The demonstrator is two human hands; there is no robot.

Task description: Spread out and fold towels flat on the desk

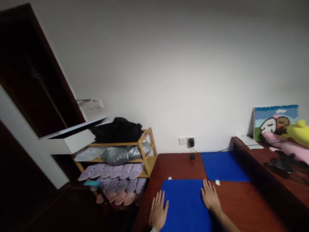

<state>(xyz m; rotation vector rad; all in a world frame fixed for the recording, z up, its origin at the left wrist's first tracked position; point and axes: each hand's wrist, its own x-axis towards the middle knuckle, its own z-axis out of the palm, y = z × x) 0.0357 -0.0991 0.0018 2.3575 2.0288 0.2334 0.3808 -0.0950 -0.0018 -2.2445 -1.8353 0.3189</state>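
Note:
My left hand (158, 211) lies flat and open on the left edge of a blue mat (184, 203) on a dark red wooden table (241, 199). Over on the mat's upper right corner, my right hand (210, 196) also rests flat with its fingers spread. Neither hand holds anything. A second blue mat (223, 166) lies farther back on the table, apart from both hands.
A wooden shoe rack (145, 154) with several purple and pink slippers (113, 170) and a black bag (118, 129) stands left. Wall socket with a black plug (191, 142). A raised ledge (270, 161) at right bears a tufted picture (275, 120), plush toys and cables. Dark door at left.

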